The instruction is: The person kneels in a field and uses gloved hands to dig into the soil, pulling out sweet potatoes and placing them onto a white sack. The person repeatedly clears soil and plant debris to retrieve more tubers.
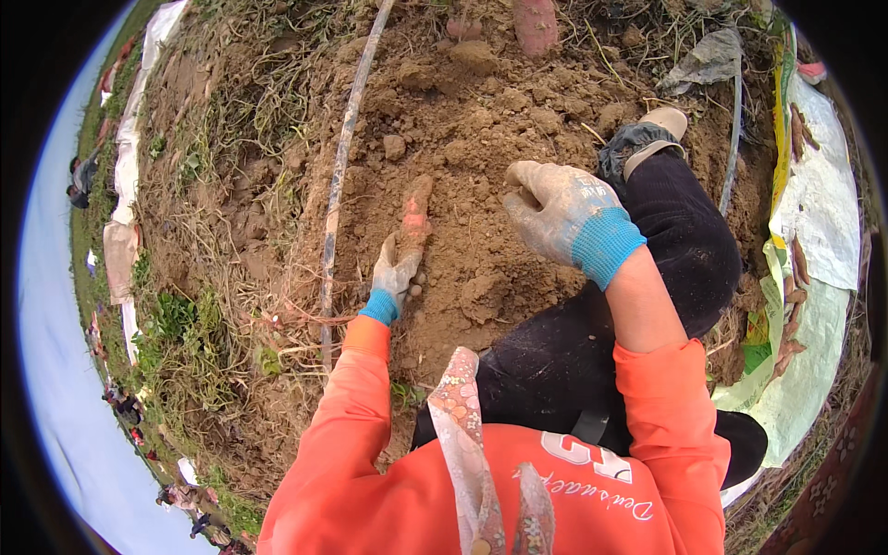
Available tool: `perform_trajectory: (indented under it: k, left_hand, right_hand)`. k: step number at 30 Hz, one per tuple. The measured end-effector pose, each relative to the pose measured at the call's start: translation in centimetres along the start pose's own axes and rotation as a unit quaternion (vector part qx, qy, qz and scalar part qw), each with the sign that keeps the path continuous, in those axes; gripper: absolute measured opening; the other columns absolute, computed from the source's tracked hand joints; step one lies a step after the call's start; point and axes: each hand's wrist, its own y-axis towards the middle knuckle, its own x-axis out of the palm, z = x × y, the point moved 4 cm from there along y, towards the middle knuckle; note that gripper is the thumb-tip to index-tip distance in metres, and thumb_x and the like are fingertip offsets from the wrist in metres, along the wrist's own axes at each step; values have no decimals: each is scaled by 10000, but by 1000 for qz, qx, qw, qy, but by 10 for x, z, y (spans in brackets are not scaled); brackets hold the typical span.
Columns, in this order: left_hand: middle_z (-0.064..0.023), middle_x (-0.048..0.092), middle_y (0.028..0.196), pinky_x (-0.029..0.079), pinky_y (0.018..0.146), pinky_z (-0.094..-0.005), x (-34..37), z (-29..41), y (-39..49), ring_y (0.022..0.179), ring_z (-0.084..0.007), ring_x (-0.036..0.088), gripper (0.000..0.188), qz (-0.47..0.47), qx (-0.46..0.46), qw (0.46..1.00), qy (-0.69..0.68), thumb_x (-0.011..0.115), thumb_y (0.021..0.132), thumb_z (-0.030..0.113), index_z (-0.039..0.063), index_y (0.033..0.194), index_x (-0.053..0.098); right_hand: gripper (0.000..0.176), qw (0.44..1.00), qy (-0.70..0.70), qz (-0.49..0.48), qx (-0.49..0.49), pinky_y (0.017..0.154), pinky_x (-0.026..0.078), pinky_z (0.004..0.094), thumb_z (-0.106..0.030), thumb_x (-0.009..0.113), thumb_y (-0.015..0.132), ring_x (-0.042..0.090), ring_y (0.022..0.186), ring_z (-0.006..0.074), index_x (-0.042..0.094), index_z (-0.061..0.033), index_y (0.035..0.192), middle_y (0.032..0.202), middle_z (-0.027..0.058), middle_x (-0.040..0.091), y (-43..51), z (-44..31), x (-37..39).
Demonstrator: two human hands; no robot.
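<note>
My left hand (pixel 394 275), in a soiled glove with a blue cuff, is closed around the near end of a long sweet potato (pixel 415 216). Brown soil coats most of it, with pinkish-red skin showing in the middle. Over the loose soil (pixel 479 236) to the right is my gloved right hand (pixel 558 208), back upwards and fingers curled. A gap shows between thumb and forefinger; the palm is hidden. At the top of the view, a large pink sweet potato (pixel 535 26) stands partly in the soil, with a smaller reddish one (pixel 463 29) beside it.
A dirty drip-irrigation hose (pixel 342 159) runs along the left of the dug strip, with dry vines (pixel 257 104) beyond. My bent leg (pixel 683 229) and shoe are at right. Farther right, sweet potatoes (pixel 791 326) lie along white woven sacking (pixel 822 208). Distant people (pixel 84 179) appear at far left.
</note>
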Motion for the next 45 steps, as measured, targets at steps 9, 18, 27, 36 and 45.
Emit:
perform_trajectory:
  k: [9,18,27,36,45]
  left_hand:
    - [-31,601,695,341,384,-231,82,76,-123,396,-88,408,526,-460,11,811,-361,459,1047,414,98,1467,453]
    - [-121,581,1339,465,1017,-302,213,116,-228,1204,-202,575,758,-195,385,816,385,689,922,139,105,1557,277]
    - [-22,542,831,417,489,-195,178,74,-223,525,-38,450,500,-512,95,828,-207,587,1014,212,154,1478,412]
    - [-48,515,793,297,435,-219,172,100,-201,542,-87,418,839,-358,186,906,-126,658,945,252,189,1602,141]
    - [14,565,682,283,393,-202,184,140,-225,460,-47,439,648,-237,341,907,66,665,958,220,120,1520,357]
  right_hand:
    - [669,877,448,153,79,944,498,355,-424,714,875,646,1043,235,530,-12,1369,1156,136,675,-21,73,11]
    - [412,583,740,336,-7,854,561,376,-191,702,925,655,976,219,571,-43,1286,1103,58,643,-50,134,10]
    - [437,575,808,85,-95,784,616,415,-304,666,956,713,866,264,582,-39,1293,1070,131,693,-55,91,13]
    - [437,732,679,14,-59,622,532,300,-460,713,901,653,735,135,612,-86,1105,900,29,678,-62,75,13]
    - [406,595,793,77,-108,614,580,344,-358,772,866,688,727,180,651,-49,1101,944,60,701,-71,77,9]
